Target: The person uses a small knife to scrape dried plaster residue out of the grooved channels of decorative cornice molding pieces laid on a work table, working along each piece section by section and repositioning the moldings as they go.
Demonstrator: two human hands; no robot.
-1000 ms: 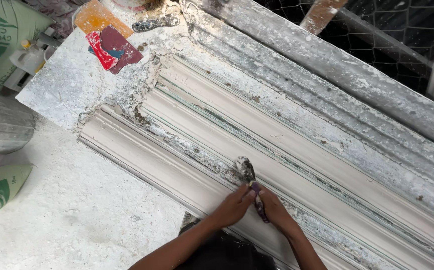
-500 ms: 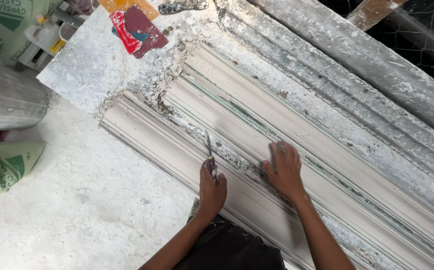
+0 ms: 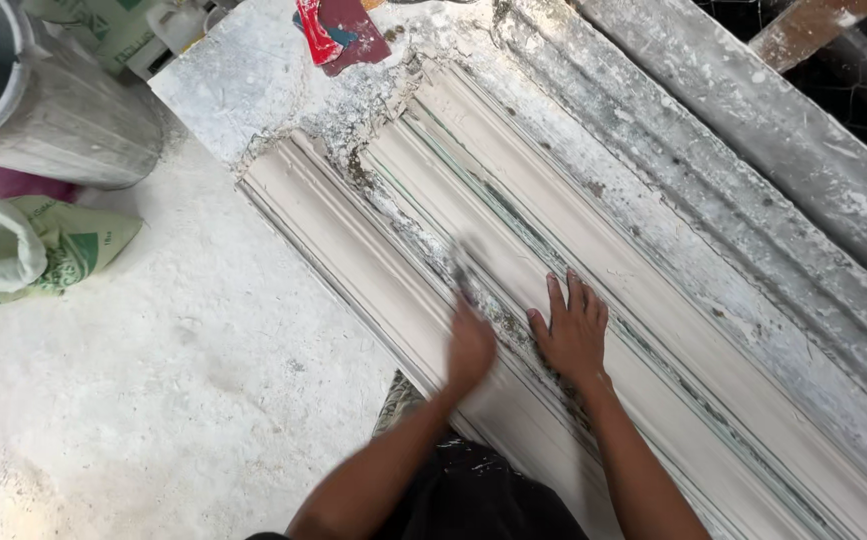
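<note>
Two hands work on the long pale ribbed plaster moulding [image 3: 593, 300] lying on the bench: left hand [image 3: 470, 345], blurred, grips a thin scraping tool [image 3: 463, 270] against a groove; right hand [image 3: 571, 330] presses flat, fingers spread, just beside.

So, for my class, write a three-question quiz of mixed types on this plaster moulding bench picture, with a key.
1. True or false: the right hand lies flat, fingers spread, on the moulding.
2. The blurred left hand holds: A) a thin tool, B) a bucket, C) a sack.
3. What stands at the top left corner, on the white floor?

Key: 1 true. 2 A, the thin tool is blurred. 3 A grey metal bucket, above a green and white sack.
</note>
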